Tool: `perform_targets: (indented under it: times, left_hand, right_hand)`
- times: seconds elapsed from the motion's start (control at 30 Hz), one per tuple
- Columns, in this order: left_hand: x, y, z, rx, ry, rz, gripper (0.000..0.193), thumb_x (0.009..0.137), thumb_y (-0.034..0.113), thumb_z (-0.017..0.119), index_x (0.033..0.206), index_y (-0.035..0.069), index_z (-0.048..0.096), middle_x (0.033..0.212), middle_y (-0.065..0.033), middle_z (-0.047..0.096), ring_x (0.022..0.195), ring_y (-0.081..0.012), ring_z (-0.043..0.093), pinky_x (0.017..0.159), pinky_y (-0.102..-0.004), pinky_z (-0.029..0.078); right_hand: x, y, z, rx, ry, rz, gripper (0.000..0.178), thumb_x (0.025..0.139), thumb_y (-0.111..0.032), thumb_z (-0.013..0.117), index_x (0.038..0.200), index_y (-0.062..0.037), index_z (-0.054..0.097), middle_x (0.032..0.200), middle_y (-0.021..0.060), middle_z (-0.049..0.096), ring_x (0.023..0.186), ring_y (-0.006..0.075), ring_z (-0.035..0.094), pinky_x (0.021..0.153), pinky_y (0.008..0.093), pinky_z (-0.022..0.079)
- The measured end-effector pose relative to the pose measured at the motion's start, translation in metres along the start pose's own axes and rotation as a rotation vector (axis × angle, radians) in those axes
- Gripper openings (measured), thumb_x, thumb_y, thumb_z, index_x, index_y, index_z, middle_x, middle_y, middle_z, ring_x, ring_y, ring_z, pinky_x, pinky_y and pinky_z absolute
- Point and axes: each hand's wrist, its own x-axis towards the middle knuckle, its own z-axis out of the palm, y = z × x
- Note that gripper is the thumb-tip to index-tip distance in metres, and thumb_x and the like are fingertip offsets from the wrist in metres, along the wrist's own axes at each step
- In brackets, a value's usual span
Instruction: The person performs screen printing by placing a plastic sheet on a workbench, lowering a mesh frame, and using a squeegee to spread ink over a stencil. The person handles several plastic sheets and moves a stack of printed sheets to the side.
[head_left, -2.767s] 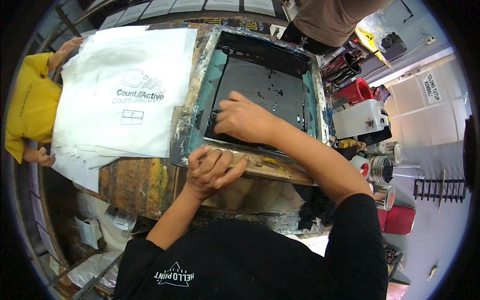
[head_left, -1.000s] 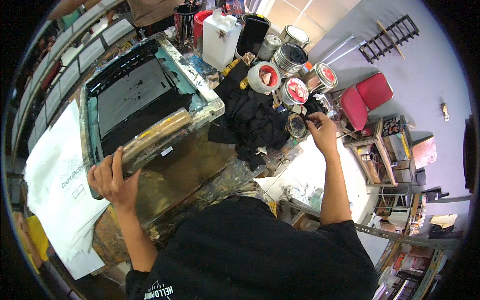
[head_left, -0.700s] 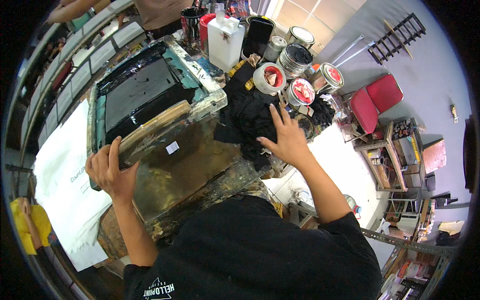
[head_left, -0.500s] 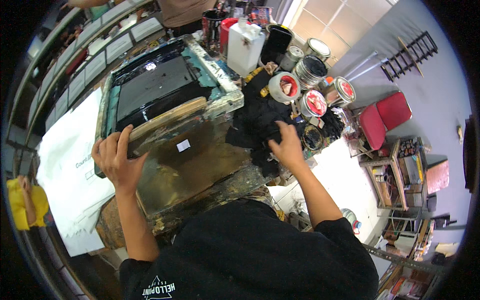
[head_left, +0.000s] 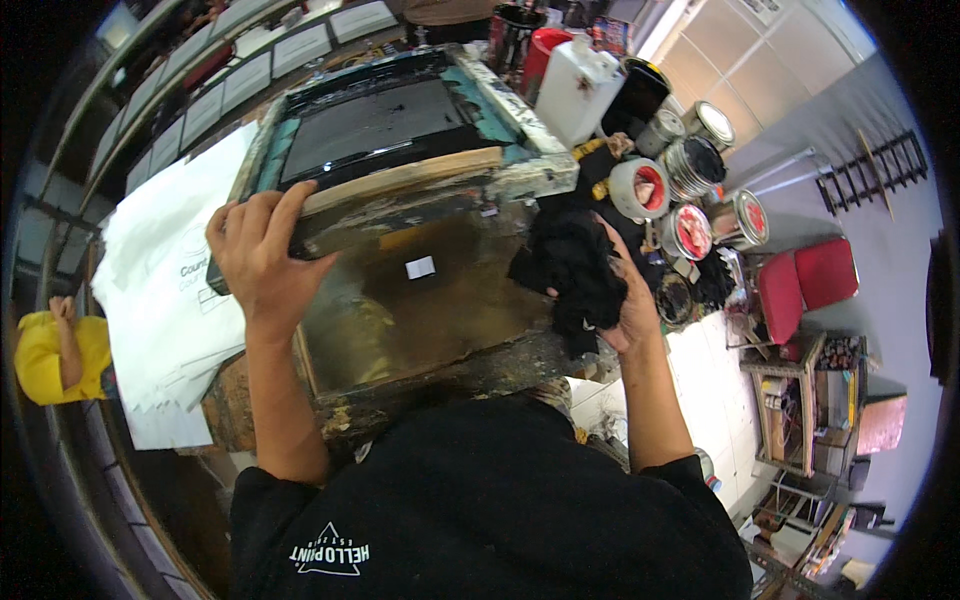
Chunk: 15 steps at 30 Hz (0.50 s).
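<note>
Printing workshop: inked screen [head_left: 375,128], cans [head_left: 692,232]

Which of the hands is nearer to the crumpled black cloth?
Right: the right hand grasps the crumpled black cloth; the left hand is farther left, gripping the paint-stained rectangular wooden frame.

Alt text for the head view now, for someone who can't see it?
The person's right hand clutches a bunched black cloth, while the left hand grips the near left corner of a black-inked screen frame. White sheets lie at left, cans at right.
</note>
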Motion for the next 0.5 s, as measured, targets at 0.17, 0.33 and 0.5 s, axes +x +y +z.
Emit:
perform_targets:
  times: [0.17, 0.33, 0.5]
  left_hand:
    - [0.002, -0.002, 0.0, -0.01, 0.018, 0.027, 0.076, 0.048, 0.027, 0.1, 0.119, 0.016, 0.076, 0.102, -0.0042, 0.07, 0.1, -0.0279, 0.065, 0.097, -0.047, 0.041]
    - [-0.004, -0.005, 0.005, -0.013, 0.024, 0.015, 0.072, 0.053, 0.04, 0.096, 0.119, 0.016, 0.078, 0.098, -0.0025, 0.068, 0.095, -0.0259, 0.063, 0.096, -0.0474, 0.041]
    - [-0.009, -0.01, 0.013, 0.029, 0.019, 0.031, 0.07, 0.066, 0.062, 0.086, 0.118, 0.016, 0.08, 0.096, -0.0014, 0.069, 0.093, -0.0234, 0.063, 0.101, -0.0472, 0.042]
  right_hand:
    - [0.059, 0.07, -0.008, 0.373, -0.196, 0.21, 0.04, 0.11, -0.028, 0.051, 0.14, -0.0038, 0.061, 0.132, 0.0147, 0.071, 0.118, 0.0349, 0.069, 0.09, 0.0516, 0.062]
    - [0.083, 0.113, 0.015, 0.255, -0.054, 0.368, 0.045, 0.112, -0.039, 0.048, 0.142, -0.0073, 0.06, 0.135, 0.0144, 0.069, 0.112, 0.035, 0.068, 0.084, 0.0531, 0.058]
    - [0.088, 0.11, 0.05, 0.539, -0.153, 0.394, 0.059, 0.11, -0.049, 0.05, 0.152, -0.0078, 0.052, 0.147, 0.0187, 0.062, 0.126, 0.0417, 0.063, 0.098, 0.0589, 0.054]
